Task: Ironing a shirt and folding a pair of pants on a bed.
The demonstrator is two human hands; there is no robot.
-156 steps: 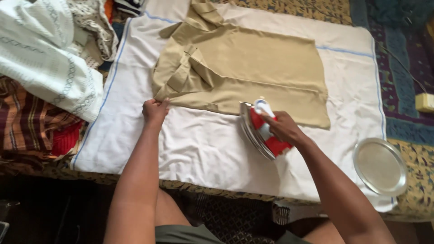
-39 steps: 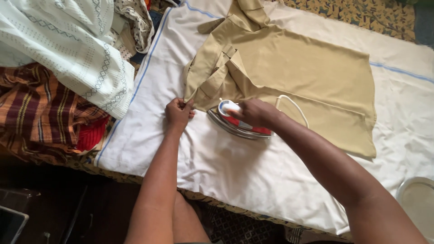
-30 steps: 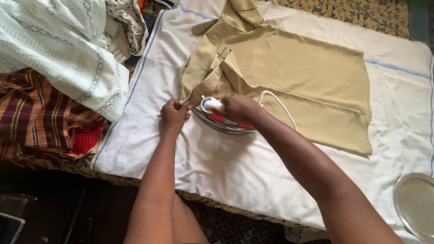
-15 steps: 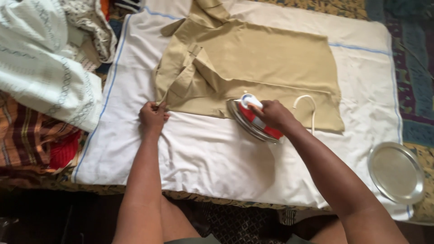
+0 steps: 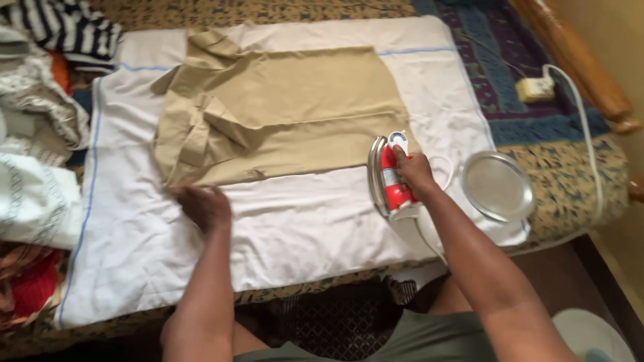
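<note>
Two bare hands work over a white sheet spread across a bed. In the head view, the right hand is wrapped shut around the handle of a red and white iron, fingers curled tight over the top. The iron sits tilted on its side at the lower right corner of a tan shirt, its metal sole turned toward nine o'clock, its nose toward twelve. A white cord runs from its heel toward six o'clock.

The left hand lies flat and open on the sheet — palm down, fingers spread a little — just touching the lower left hem of the shirt. It holds nothing; it presses the cloth.

The shirt lies flat near the top of the sheet, its collar and folded sleeve bunched at the nine o'clock end, its body smooth toward three o'clock.

At three o'clock from the iron, just beside it, a round steel plate rests on the sheet's edge. Beyond that, a patterned bedspread shows, then a blue rug at one o'clock with a white plug box on it and a thick white cable curving away. A wooden rail slants along the far right. At nine to eleven o'clock lies a heap of clothes — striped, white, red.
</note>
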